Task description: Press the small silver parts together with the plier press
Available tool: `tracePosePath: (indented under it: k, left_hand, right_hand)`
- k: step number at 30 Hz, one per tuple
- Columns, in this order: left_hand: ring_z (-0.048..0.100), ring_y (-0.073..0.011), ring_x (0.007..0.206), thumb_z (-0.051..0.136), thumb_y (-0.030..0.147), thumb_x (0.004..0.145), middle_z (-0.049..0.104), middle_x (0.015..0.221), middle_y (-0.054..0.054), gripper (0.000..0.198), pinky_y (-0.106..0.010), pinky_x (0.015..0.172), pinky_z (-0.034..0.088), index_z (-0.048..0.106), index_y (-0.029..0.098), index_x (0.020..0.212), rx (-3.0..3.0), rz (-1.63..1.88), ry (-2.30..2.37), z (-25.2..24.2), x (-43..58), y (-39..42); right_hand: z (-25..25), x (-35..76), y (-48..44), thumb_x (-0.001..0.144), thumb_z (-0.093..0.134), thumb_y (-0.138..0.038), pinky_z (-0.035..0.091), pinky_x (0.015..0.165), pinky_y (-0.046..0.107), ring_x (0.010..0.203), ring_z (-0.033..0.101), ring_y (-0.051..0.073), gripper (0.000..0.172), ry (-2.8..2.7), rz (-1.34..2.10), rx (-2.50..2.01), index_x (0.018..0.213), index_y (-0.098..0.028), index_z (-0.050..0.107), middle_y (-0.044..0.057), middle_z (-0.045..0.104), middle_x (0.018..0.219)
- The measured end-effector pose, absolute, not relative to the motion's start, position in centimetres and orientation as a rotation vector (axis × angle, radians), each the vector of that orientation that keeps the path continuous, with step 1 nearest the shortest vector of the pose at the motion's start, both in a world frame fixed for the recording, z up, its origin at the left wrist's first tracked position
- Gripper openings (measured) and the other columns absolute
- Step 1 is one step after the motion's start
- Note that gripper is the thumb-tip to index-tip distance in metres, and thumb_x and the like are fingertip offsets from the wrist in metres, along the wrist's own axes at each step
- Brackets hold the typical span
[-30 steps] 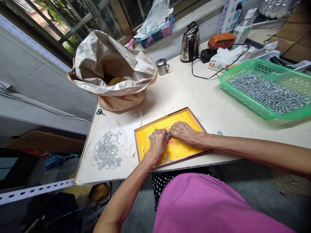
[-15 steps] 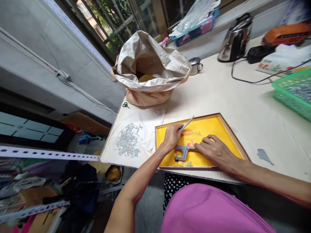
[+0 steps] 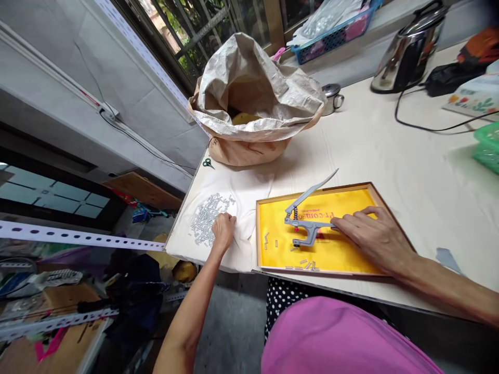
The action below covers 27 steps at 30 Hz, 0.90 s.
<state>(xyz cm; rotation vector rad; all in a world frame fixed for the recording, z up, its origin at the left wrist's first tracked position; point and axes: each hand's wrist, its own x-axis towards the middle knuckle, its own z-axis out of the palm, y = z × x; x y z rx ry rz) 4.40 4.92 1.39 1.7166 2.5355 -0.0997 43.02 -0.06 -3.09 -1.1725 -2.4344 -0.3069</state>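
My right hand (image 3: pixel 372 236) grips the lower handle of grey hand-press pliers (image 3: pixel 311 232) with a spring near the jaw. The upper lever stands raised, apart from the handle. These pliers lie over a shallow tray (image 3: pixel 258 236) lined with a yellow printed sheet (image 3: pixel 354 200). Several small silvery pieces (image 3: pixel 307 264) lie loose in the tray. To the left, my left hand (image 3: pixel 223 229) touches the right side of a pile of small silvery pieces (image 3: pixel 203 218) on a white cloth (image 3: pixel 244 252). Its fingers are closed together; what they hold is hidden.
Behind the pile stands a large open paper sack (image 3: pixel 249 148), with small green scissors (image 3: pixel 208 163) at its left. A lidded metal cup (image 3: pixel 331 98), an electric kettle (image 3: pixel 409 52) and a green basket (image 3: pixel 487 148) stand farther back. A grey scrap (image 3: pixel 447 258) lies right of the tray.
My left hand has let go of the pliers' upper lever and moved left to the silvery pile. The lever now stands higher. My right hand keeps its hold on the handle.
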Motion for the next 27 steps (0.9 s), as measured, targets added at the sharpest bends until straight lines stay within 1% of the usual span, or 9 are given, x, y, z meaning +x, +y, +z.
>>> tracePosePath:
  k: [4,9,12,14,16,18,20,22,27]
  left_hand:
    - [0.065,-0.0247,0.098,0.051,0.024,0.091,0.071,0.107,-0.013,0.021,-0.03,0.076,0.041,0.071,0.017,0.094,1.716,-0.053,2.542,-0.1,3.7,4.9]
    - [0.065,-0.0258,0.095,0.05,0.02,0.089,0.072,0.102,-0.013,0.02,-0.031,0.075,0.042,0.07,0.016,0.09,1.678,0.023,2.529,-0.3,2.8,5.0]
    - [0.065,-0.025,0.093,0.052,0.02,0.086,0.071,0.101,-0.013,0.018,-0.031,0.077,0.044,0.069,0.015,0.089,1.763,0.233,2.481,0.1,2.8,4.6]
    - [0.065,-0.0226,0.086,0.054,0.023,0.085,0.071,0.094,-0.011,0.017,-0.03,0.074,0.047,0.068,0.015,0.088,1.723,0.496,2.37,0.6,3.6,4.2]
    - [0.064,-0.0182,0.071,0.058,0.028,0.083,0.071,0.089,-0.008,0.019,-0.029,0.067,0.049,0.069,0.014,0.091,1.535,0.751,2.157,1.2,5.3,3.5]
    - [0.059,-0.0132,0.058,0.064,0.033,0.079,0.071,0.088,-0.006,0.026,-0.028,0.059,0.05,0.07,0.013,0.094,1.306,0.908,1.898,1.6,7.7,2.7]
    - [0.056,-0.0101,0.054,0.072,0.036,0.072,0.071,0.087,-0.005,0.03,-0.026,0.056,0.051,0.072,0.012,0.091,1.153,0.97,1.697,1.8,10.4,1.7]
    - [0.055,-0.0084,0.053,0.079,0.038,0.066,0.07,0.081,-0.004,0.034,-0.025,0.054,0.051,0.073,0.012,0.087,1.061,0.983,1.586,1.6,12.7,0.9]
    - [0.053,-0.0075,0.049,0.086,0.042,0.058,0.066,0.064,-0.001,0.042,-0.022,0.051,0.047,0.073,0.01,0.082,0.977,0.953,1.517,0.5,15.8,0.1]
  right_hand:
    - [-2.0,41.9,0.0,0.101,0.037,-0.016,0.03,0.084,0.037,0.066,0.05,0.018,0.027,-2.413,-0.3,-1.149,0.089,-0.022,0.06,-0.001,0.058,0.07]
    - [-1.3,41.7,-0.1,0.101,0.038,-0.014,0.029,0.084,0.037,0.065,0.051,0.016,0.025,-2.38,-0.264,-1.168,0.088,-0.021,0.059,-0.001,0.059,0.069]
    - [-1.2,41.9,0.0,0.101,0.039,-0.015,0.029,0.085,0.036,0.066,0.052,0.016,0.024,-2.371,-0.272,-1.144,0.09,-0.02,0.06,-0.001,0.061,0.071]
    - [-1.4,41.8,0.1,0.101,0.038,-0.016,0.028,0.086,0.036,0.066,0.051,0.015,0.025,-2.379,-0.285,-1.132,0.091,-0.019,0.061,-0.001,0.061,0.071]
    - [-1.8,41.7,0.4,0.101,0.037,-0.014,0.027,0.087,0.037,0.067,0.05,0.015,0.027,-2.394,-0.311,-1.139,0.091,-0.02,0.062,-0.001,0.062,0.071]
    - [-2.2,41.3,0.7,0.1,0.037,-0.012,0.026,0.088,0.037,0.066,0.049,0.015,0.029,-2.397,-0.343,-1.157,0.09,-0.02,0.062,-0.001,0.062,0.071]
    - [-2.5,40.9,0.9,0.1,0.039,-0.012,0.025,0.088,0.037,0.065,0.047,0.015,0.028,-2.382,-0.369,-1.166,0.088,-0.02,0.063,-0.001,0.062,0.07]
    - [-2.6,40.5,1.0,0.1,0.042,-0.014,0.025,0.087,0.037,0.064,0.046,0.015,0.026,-2.354,-0.384,-1.163,0.088,-0.02,0.064,-0.002,0.062,0.068]
    - [-2.4,40.0,0.9,0.1,0.044,-0.014,0.025,0.084,0.035,0.063,0.044,0.015,0.025,-2.313,-0.425,-1.191,0.088,-0.02,0.066,-0.003,0.061,0.066]
